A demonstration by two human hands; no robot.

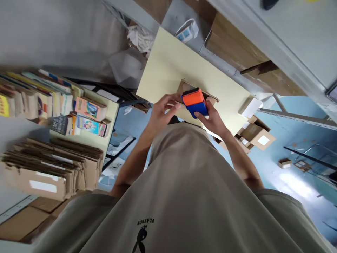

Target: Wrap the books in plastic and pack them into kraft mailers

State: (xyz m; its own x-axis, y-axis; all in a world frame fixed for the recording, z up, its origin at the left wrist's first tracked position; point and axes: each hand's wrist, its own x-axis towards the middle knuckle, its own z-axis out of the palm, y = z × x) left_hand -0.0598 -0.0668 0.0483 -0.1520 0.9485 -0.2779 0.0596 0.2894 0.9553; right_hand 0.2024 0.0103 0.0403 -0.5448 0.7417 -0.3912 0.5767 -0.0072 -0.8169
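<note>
My right hand (214, 121) grips a small blue and orange block-like object (195, 102) with a black strip along its far edge; I cannot tell its kind. The thumb lies on the blue side, and the other fingers are mostly hidden behind it. Just to the left, my left hand (164, 110) has its fingers loosely bent and apart, with the fingertips close to the object's left edge; whether they touch it I cannot tell. Beneath the object, a brown cardboard piece (183, 86), partly covered, lies on the pale yellow tabletop (168, 63).
Books (89, 109) and folded cardboard boxes (71, 172) fill shelves at left. A white power strip (186, 33) lies beyond the table. A white box (250, 107) sits at its right end, with open cartons (256, 135) beyond. Large cartons (237, 45) stand at upper right.
</note>
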